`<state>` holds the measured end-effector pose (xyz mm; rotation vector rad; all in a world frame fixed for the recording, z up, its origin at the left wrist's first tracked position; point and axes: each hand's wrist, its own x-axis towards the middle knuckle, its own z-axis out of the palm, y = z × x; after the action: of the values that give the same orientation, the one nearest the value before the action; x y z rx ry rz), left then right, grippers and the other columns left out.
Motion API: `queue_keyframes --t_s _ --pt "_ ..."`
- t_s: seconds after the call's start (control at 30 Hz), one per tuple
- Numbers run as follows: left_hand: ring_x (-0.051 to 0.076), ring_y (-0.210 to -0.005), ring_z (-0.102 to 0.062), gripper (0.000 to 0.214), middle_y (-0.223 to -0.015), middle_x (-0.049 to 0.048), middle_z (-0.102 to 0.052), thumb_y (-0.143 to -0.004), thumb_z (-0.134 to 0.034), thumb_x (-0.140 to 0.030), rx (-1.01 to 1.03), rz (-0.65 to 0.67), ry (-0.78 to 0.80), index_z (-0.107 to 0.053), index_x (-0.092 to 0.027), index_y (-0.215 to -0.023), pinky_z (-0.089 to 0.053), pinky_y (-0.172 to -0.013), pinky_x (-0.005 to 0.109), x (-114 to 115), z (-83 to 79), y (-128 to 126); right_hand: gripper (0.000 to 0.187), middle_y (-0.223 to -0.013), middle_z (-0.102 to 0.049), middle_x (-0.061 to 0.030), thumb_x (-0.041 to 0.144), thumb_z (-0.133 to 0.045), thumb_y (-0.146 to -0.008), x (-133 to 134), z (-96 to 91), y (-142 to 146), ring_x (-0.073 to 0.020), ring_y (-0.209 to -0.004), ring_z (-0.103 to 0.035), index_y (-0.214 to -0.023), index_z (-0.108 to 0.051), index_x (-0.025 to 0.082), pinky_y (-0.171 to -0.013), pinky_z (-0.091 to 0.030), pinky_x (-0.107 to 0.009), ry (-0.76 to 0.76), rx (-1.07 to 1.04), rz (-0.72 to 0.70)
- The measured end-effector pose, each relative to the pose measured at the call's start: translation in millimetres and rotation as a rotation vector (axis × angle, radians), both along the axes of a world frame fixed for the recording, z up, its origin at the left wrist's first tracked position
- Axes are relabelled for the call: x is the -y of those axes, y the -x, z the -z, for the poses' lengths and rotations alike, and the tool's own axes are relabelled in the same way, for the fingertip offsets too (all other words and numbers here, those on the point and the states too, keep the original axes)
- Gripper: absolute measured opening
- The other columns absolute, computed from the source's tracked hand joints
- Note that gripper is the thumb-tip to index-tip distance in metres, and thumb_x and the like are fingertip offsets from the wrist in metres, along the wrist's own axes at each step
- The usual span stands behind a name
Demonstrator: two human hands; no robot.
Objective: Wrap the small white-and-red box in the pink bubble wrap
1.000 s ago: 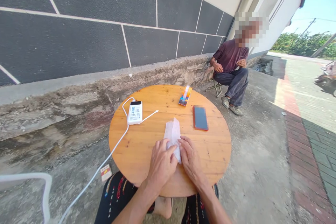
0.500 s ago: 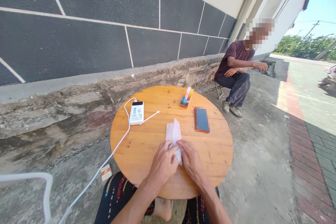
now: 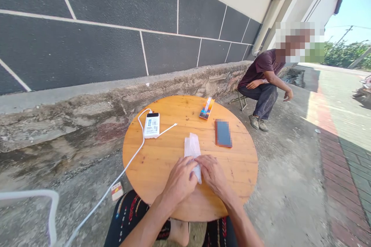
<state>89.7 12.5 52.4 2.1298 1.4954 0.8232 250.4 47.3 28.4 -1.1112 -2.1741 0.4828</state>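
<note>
A strip of thin, whitish, see-through paper lies lengthwise on the round wooden table, near its front. From the left side my left hand closes its bent fingers on the middle of the strip. My right hand meets it from the other side, its fingers curled and fingertips against the paper. The fingertips of both hands nearly touch, and they cover the strip's middle. Its far end lies flat beyond them and its near end shows between the hands.
A white power bank with cables sits at the table's left. An orange and blue packet and a phone lie at the right. A small box is on the ground. A person sits on a stool near the wall.
My right hand's fingers have shifted slightly left over the strip and curled more; my left hand is nearly still. The seated person has leaned forward and lowered an arm.
</note>
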Motion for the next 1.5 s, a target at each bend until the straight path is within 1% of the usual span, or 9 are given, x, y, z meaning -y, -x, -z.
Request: queue_keyframes --t_s 0.1,0.23,0.37,0.57,0.7,0.8,1.3,1.4,1.5 --pt "0.020 -0.106 -0.053 0.045 -0.110 0.0037 -0.064 -0.072 -0.042 -0.004 0.015 0.013 -0.003 -0.063 -0.022 -0.107 -0.043 -0.097 0.034 -0.9 -1.6 0.0 0.040 -0.103 -0.069 -0.0046 0.005 -0.039 -0.084 0.5 -2.5 -0.3 -0.0209 -0.095 -0.058 -0.108 -0.066 0.022 -0.087 -0.044 -0.037 0.019 0.013 0.004" --pt "0.020 -0.104 -0.053 0.043 -0.109 0.0039 -0.064 -0.072 -0.042 -0.005 0.014 0.012 0.003 -0.063 -0.021 -0.106 -0.043 -0.095 0.035 -1.5 -0.2 0.1 0.036 -0.104 -0.068 -0.0055 0.006 -0.040 -0.085 -1.2 -0.9 -1.8 -0.0207 -0.095 -0.058 -0.105 -0.066 0.021 -0.087 -0.044 -0.037 0.024 -0.014 0.007" --pt "0.021 -0.104 -0.053 0.042 -0.111 0.0045 -0.064 -0.072 -0.043 -0.005 0.013 0.006 0.012 -0.064 -0.021 -0.105 -0.042 -0.096 0.036 -2.0 1.5 0.2 0.034 -0.106 -0.067 -0.0077 0.007 -0.039 -0.087 -13.5 1.1 -1.7 -0.0203 -0.097 -0.059 -0.105 -0.066 0.019 -0.086 -0.045 -0.037 -0.023 -0.022 0.017" --pt "0.022 -0.105 -0.052 0.038 -0.112 0.0051 -0.063 -0.073 -0.043 -0.006 0.003 0.005 0.029 -0.064 -0.020 -0.101 -0.042 -0.096 0.036 -1.5 -0.3 0.2 0.037 -0.114 -0.063 -0.0095 0.004 -0.043 -0.085 -42.2 -4.7 7.1 -0.0225 -0.101 -0.057 -0.108 -0.066 0.020 -0.085 -0.044 -0.037 -0.156 0.209 -0.003" --pt "0.022 -0.104 -0.052 0.036 -0.110 0.0042 -0.064 -0.073 -0.043 -0.006 0.011 0.013 0.027 -0.064 -0.020 -0.099 -0.043 -0.094 0.035 -1.4 -1.2 0.7 0.029 -0.105 -0.065 -0.0090 0.008 -0.046 -0.087 -50.9 -8.7 13.4 -0.0221 -0.093 -0.057 -0.101 -0.068 0.022 -0.080 -0.042 -0.035 -0.186 0.358 0.049" --pt "0.021 -0.104 -0.052 0.036 -0.110 0.0042 -0.064 -0.073 -0.043 -0.006 0.010 0.016 0.025 -0.063 -0.020 -0.099 -0.043 -0.094 0.035 -2.1 -0.9 1.3 0.023 -0.098 -0.065 -0.0079 0.012 -0.048 -0.088 -53.5 -6.3 15.2 -0.0211 -0.089 -0.057 -0.097 -0.068 0.022 -0.078 -0.041 -0.033 -0.175 0.403 0.057" --pt "0.022 -0.099 -0.052 0.033 -0.104 0.0041 -0.065 -0.074 -0.044 -0.006 0.017 0.006 0.032 -0.064 -0.021 -0.096 -0.044 -0.090 0.035 -2.0 -2.9 0.1 0.028 -0.097 -0.066 -0.0058 0.011 -0.050 -0.085 -67.0 2.8 6.1 -0.0185 -0.093 -0.060 -0.100 -0.070 0.021 -0.082 -0.044 -0.031 -0.112 0.241 -0.001" --pt "0.022 -0.100 -0.052 0.033 -0.105 0.0038 -0.064 -0.074 -0.044 -0.005 0.027 0.009 0.029 -0.063 -0.020 -0.097 -0.043 -0.090 0.034 -2.1 -1.2 0.4 0.027 -0.095 -0.068 -0.0062 0.009 -0.050 -0.084 -63.6 -0.3 6.1 -0.0192 -0.091 -0.062 -0.096 -0.071 0.020 -0.081 -0.045 -0.032 -0.092 0.152 0.007" --pt "0.021 -0.101 -0.052 0.034 -0.106 0.0034 -0.064 -0.074 -0.044 -0.005 0.037 0.010 0.027 -0.063 -0.020 -0.097 -0.043 -0.092 0.034 -2.3 0.5 0.4 0.026 -0.090 -0.070 -0.0054 0.009 -0.049 -0.083 -58.5 -8.0 7.6 -0.0179 -0.086 -0.063 -0.090 -0.072 0.020 -0.078 -0.046 -0.029 -0.043 0.115 -0.041"
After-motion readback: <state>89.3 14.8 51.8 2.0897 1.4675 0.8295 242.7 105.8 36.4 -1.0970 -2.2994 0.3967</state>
